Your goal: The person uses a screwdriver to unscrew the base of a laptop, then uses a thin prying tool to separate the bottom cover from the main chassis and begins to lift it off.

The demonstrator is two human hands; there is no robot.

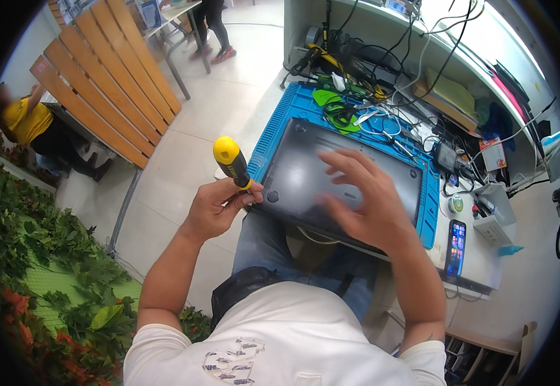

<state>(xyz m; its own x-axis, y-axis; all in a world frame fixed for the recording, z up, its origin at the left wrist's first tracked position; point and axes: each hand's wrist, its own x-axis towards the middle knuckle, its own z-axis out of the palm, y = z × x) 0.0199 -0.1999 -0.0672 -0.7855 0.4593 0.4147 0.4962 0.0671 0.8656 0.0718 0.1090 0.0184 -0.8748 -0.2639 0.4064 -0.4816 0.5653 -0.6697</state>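
Observation:
My left hand is closed round the lower end of a screwdriver, whose black and yellow handle points up. Its tip is hidden at the fingers, beside the near left corner of a dark laptop. The laptop lies bottom side up on a blue work mat, its rubber feet and vents showing. Over the laptop's right half hovers my right hand, somewhat blurred, with fingers and thumb spread and nothing between them. Whether it touches the cover I cannot tell.
Green cables, white wires and tools crowd the mat's far edge. At right are a lit phone, a small round tin and a white box. A shelf overhangs the back. Two people are farther off, past a slatted wooden panel.

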